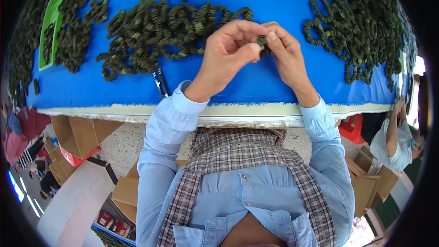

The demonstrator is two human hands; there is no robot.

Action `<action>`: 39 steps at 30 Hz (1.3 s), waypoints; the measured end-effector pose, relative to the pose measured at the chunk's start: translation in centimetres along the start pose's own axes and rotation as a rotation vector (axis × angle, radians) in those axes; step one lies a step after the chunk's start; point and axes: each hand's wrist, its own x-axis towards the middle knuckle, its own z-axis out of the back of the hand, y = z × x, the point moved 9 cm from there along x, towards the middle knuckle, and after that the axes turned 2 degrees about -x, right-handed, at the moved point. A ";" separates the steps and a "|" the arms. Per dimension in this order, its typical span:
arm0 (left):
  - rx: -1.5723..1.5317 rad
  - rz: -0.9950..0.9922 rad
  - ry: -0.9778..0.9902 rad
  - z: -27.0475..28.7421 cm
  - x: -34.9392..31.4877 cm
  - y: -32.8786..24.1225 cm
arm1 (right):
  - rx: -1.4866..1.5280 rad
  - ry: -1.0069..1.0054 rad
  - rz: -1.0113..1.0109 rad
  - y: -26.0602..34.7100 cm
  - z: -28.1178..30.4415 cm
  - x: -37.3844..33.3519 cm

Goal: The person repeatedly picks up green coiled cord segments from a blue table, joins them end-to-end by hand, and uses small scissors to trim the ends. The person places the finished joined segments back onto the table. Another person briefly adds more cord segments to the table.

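Note:
Both my hands meet above the blue table covering [247,80]. Between the fingertips is a small dark green scrunchie [262,41], a ruffled fabric ring mostly hidden by my fingers. My left hand [224,54] pinches it with thumb and forefinger. On its other side, my right hand [288,54] grips it with thumb and bent fingers. Just left of my left hand lies a loose pile of like dark green scrunchies [141,41]. A dark-handled thin tool [160,83], perhaps thread snips, rests partly under that pile, near my left sleeve.
More scrunchies heap up at the right [361,27] and far left. A green plastic tray [45,55] stands among the left heap. Below the table's near edge are cardboard boxes [82,135] and a red stool [352,129]. Another person [393,142] is at the right.

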 end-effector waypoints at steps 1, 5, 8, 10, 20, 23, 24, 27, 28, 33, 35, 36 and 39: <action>0.015 -0.030 0.035 -0.4 -0.3 -0.6 | 0.011 0.032 0.001 0.1 0.0 0.0; 0.117 -0.065 -0.057 0.1 -3.5 -3.7 | 0.180 0.165 0.002 1.0 -4.3 0.3; 0.170 -0.148 -0.219 1.8 -6.9 -6.3 | 0.330 0.263 -0.158 0.3 -8.7 0.5; 0.155 -0.247 -0.381 3.3 -9.6 -8.6 | 0.369 0.322 -0.250 -0.7 -12.2 0.9; 0.156 -0.334 -0.616 7.4 -16.6 -11.1 | -0.916 0.372 0.602 -0.3 -23.1 -1.1; 0.111 -0.331 -0.604 7.2 -16.2 -10.6 | -0.991 0.308 0.527 -0.5 -21.3 -1.2; 0.103 -0.313 -0.592 7.1 -16.0 -10.3 | -1.009 0.304 0.479 -0.4 -20.3 -1.4; 0.093 -0.263 -0.559 6.7 -15.0 -9.2 | -1.056 0.223 0.414 0.6 -16.7 -2.4; 0.101 -0.252 -0.557 6.8 -14.7 -8.8 | -1.069 0.188 0.405 1.1 -15.4 -2.8; 0.222 -0.238 -0.516 5.6 -13.1 -7.5 | -0.778 0.028 0.204 3.3 -8.3 -4.7; 0.309 -0.256 -0.491 4.7 -12.5 -7.0 | -0.627 -0.019 0.041 3.7 -6.4 -5.5; 0.333 -0.259 -0.479 4.2 -12.1 -6.8 | -0.550 -0.057 0.030 4.2 -6.2 -5.9; 0.392 -0.262 -0.447 2.9 -11.3 -6.3 | -0.585 -0.042 0.158 5.8 -6.8 -6.7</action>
